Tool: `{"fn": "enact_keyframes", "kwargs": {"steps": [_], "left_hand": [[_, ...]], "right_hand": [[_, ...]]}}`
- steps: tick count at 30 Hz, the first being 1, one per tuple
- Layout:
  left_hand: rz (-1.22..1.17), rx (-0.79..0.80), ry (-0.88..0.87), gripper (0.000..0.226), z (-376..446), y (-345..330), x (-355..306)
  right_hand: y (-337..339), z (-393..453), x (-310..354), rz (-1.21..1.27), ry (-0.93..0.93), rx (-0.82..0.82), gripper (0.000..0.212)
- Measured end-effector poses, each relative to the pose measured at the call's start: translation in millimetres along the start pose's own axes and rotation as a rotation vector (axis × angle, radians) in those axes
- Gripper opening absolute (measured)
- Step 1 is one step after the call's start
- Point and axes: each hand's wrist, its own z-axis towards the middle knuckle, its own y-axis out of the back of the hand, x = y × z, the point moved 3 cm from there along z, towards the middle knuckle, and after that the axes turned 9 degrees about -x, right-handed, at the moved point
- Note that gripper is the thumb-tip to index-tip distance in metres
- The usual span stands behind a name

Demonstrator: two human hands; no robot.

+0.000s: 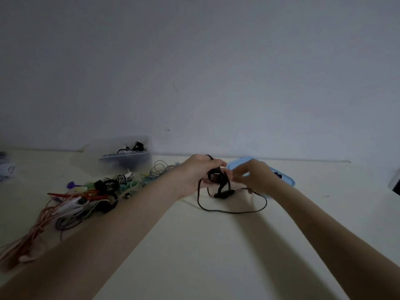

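My left hand [198,174] grips a partly coiled black cable [218,180] just above the pale table [194,245], near the wall. My right hand [257,177] is close beside it on the right, blurred, its fingers pinching at the same cable. A long loop of the cable hangs down and lies on the table below both hands. A thicker black part of the cable rests on the table under the hands.
A tangled pile of coloured cables and ties [91,193] lies at the left. A clear plastic box [127,154] holding bundled cables stands by the wall. A light blue lid [281,176] lies behind my right hand. A dark object [395,180] sits at the right edge.
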Motion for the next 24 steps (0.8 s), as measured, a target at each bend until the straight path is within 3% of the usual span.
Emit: {"fn": "enact_keyframes", "kwargs": {"steps": [3,7,10,18,24], "left_hand": [[0.008,-0.064,-0.021,0.018,10,-8,2],[-0.031,-0.139,0.047,0.017,19,-22,8],[-0.102,-0.136,0.137,0.015,24,-30,14],[-0.018,-0.090,0.121,0.047,32,-32,19],[0.053,-0.053,0.013,0.025,41,-29,23]], "right_hand": [[34,14,-20,0.034,-0.057,-0.249,0.016],[53,26,-52,-0.166,-0.126,-0.337,0.018],[50,28,-69,-0.230,-0.153,-0.317,0.021],[38,40,-90,-0.277,-0.201,-0.256,0.021],[34,46,-95,-0.285,-0.212,-0.277,0.017]]}}
